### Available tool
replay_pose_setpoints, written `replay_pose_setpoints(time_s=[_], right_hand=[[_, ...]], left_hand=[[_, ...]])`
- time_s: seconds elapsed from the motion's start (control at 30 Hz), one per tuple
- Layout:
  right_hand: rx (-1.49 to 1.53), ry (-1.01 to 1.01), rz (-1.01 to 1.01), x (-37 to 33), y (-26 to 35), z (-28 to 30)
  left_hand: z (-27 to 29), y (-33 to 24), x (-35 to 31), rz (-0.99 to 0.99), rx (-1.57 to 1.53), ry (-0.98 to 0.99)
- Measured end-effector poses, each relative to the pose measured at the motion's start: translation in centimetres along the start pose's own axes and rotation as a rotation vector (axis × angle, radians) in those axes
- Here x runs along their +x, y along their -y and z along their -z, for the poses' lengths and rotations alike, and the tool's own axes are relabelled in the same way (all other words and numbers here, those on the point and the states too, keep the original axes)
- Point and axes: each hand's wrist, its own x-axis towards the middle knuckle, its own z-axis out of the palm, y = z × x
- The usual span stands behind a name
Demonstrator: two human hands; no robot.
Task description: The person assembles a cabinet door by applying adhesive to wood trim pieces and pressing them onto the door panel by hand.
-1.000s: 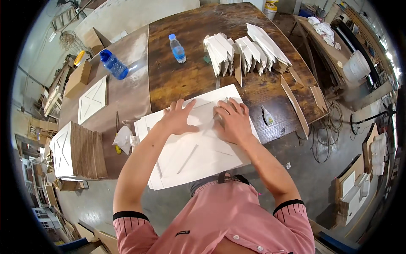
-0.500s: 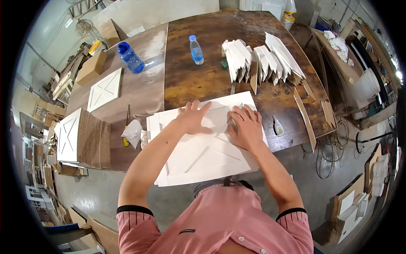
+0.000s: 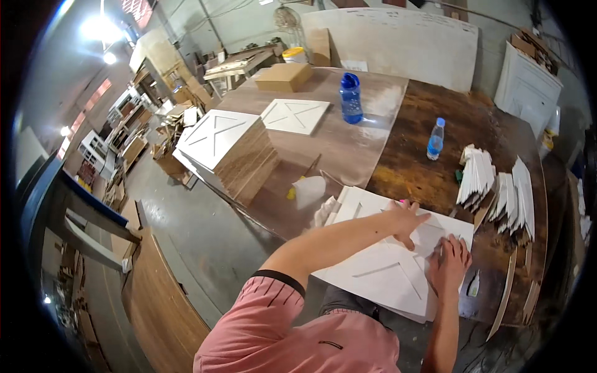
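Note:
A white rectangular panel [image 3: 367,258] with thin angled lines on its face lies at the table's near edge, on top of other white sheets. On its far part rests my left hand [image 3: 407,222], fingers spread, thumb apart. Close by on the right, my right hand [image 3: 450,261] touches the panel near its right edge. Its fingers are bent and slightly apart, and nothing shows in them, though the area under the palm is hidden. A small glue bottle [image 3: 474,284] lies just right of that hand. Bundles of white strips [image 3: 477,177] lie beyond it.
A tall stack of panels [image 3: 249,158] stands left, with a single X-marked panel [image 3: 296,116] behind it. A blue jug [image 3: 351,99], a clear bottle [image 3: 436,140] and a cardboard box [image 3: 283,77] stand farther back. A white bag [image 3: 309,191] and long strips [image 3: 504,292] lie on the table.
The view has swung to the left, so the table and panel appear farther right and tilted. Both hands stay on the panel, with only slight finger shifts.

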Motion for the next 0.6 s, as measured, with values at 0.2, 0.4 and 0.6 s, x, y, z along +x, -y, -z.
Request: replay_pose_setpoints(time_s=[0.2,0.4,0.6], right_hand=[[-0.026,0.029,-0.027,1.0,0.5,-0.3],[-0.036,0.058,-0.059,0.4,-0.2,0.0],[-0.036,0.030,-0.041,0.5,0.0,0.2]], left_hand=[[-0.3,0.7,1.0,-0.003,0.017,-0.055],[-0.3,0.0,1.2,-0.008,0.010,-0.016],[-0.9,0.5,1.9,-0.015,-0.009,-0.026]])
